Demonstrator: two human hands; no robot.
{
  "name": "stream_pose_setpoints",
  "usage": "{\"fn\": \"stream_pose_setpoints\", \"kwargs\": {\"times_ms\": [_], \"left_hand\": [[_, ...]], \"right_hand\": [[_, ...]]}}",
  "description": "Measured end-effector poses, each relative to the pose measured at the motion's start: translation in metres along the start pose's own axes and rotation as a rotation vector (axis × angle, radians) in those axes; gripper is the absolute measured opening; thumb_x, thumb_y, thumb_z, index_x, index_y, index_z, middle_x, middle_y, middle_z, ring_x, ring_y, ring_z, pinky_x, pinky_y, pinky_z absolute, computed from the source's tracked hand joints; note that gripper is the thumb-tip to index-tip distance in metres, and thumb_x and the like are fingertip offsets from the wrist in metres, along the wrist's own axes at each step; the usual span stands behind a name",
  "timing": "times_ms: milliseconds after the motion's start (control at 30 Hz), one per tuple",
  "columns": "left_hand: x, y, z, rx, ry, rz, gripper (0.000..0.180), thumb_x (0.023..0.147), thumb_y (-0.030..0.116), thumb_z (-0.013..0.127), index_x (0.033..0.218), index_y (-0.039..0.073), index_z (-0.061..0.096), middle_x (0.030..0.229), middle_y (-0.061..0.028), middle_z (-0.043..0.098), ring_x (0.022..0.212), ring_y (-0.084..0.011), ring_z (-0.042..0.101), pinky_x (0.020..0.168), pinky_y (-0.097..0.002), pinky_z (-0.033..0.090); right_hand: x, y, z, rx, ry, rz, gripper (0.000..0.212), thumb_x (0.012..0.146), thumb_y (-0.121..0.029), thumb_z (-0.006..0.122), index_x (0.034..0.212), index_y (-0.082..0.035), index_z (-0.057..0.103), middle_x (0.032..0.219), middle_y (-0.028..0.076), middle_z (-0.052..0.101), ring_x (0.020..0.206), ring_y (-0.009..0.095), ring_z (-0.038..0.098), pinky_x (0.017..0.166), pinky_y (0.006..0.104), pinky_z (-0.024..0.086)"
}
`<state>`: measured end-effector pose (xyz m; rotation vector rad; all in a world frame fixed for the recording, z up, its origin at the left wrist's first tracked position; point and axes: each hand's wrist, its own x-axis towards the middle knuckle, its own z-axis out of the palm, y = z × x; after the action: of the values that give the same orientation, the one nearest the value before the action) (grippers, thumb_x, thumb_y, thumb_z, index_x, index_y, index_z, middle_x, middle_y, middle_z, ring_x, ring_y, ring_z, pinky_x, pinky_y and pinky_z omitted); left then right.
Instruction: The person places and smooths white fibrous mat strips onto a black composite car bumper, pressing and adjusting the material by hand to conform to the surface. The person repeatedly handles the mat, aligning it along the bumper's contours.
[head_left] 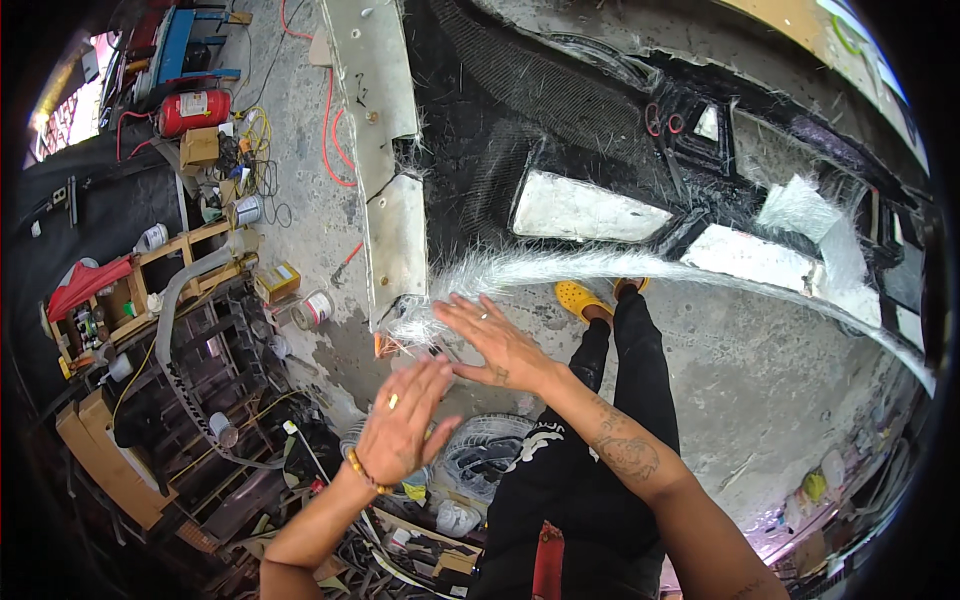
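Note:
My right hand (500, 348) reaches over the near left corner of a large black moulded part (480, 130), fingers stretched out and spread. Its fingertips are at white, hairy glass-fibre strands (560, 266), which run in a fringe along the part's curved near edge. Just below that corner is my left hand (402, 418), flat with the fingers extended and holding nothing. A pale flange (397, 235) borders the part on the left, beside the fibres. Whether the right fingertips press on the fibres is hard to tell.
Scissors with red handles (664, 122) and a piece of glass-fibre mat (800, 210) lie on the part. On the left are a red tank (190, 112), an orange hose (333, 135), a can (313, 310) and a wooden rack (190, 240). Tyres (485, 450) lie near my legs.

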<state>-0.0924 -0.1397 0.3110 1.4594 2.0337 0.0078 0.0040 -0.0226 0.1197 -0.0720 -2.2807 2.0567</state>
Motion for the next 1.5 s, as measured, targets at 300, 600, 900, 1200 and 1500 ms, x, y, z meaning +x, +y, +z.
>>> {"fn": "stream_pose_setpoints", "kwargs": {"times_ms": [300,600,900,1200,1500], "left_hand": [[-0.029,0.028,0.032,-0.221,0.043,-0.080,0.056,0.083,0.007,0.072,0.134,-0.001,0.049,0.135,-0.0180,0.057,0.130,-0.0362,0.051,0.107,-0.0477,0.038],[-0.020,0.014,0.022,-0.170,0.155,-0.091,0.053,0.082,0.004,0.070,0.132,-0.001,0.053,0.136,-0.0167,0.055,0.128,-0.0350,0.052,0.105,-0.0448,0.040],[0.010,-0.036,0.011,0.111,0.119,-0.130,0.053,0.086,0.016,0.072,0.134,0.003,0.053,0.131,-0.0143,0.059,0.125,-0.0364,0.050,0.102,-0.0480,0.038],[-0.028,-0.026,0.016,-0.071,0.402,-0.179,0.049,0.083,0.002,0.066,0.130,-0.002,0.053,0.133,-0.0207,0.057,0.123,-0.0396,0.052,0.105,-0.0469,0.038],[-0.051,-0.011,0.044,-0.217,0.410,-0.273,0.042,0.081,0.000,0.067,0.123,0.000,0.059,0.128,-0.0165,0.058,0.116,-0.0360,0.054,0.100,-0.0442,0.040]], "right_hand": [[0.006,0.002,0.008,-0.058,0.118,-0.013,0.076,0.089,-0.035,0.068,0.152,-0.010,0.032,0.150,0.015,0.039,0.142,0.033,0.036,0.120,0.0552,0.020],[0.009,-0.005,0.004,0.008,0.112,-0.026,0.072,0.087,-0.030,0.071,0.147,-0.008,0.039,0.146,0.014,0.043,0.135,0.034,0.043,0.118,0.0520,0.027],[0.013,-0.019,0.011,0.212,0.084,-0.015,0.063,0.085,-0.026,0.072,0.140,-0.007,0.047,0.141,0.013,0.048,0.134,0.035,0.043,0.115,0.0526,0.030],[0.017,-0.029,0.011,-0.003,0.185,-0.052,0.066,0.082,-0.024,0.073,0.140,-0.008,0.047,0.142,0.014,0.045,0.128,0.036,0.044,0.110,0.0488,0.036],[0.025,-0.034,0.019,-0.011,0.153,0.003,0.063,0.082,-0.025,0.075,0.139,-0.010,0.050,0.136,0.015,0.047,0.126,0.036,0.045,0.107,0.0459,0.039]]}}
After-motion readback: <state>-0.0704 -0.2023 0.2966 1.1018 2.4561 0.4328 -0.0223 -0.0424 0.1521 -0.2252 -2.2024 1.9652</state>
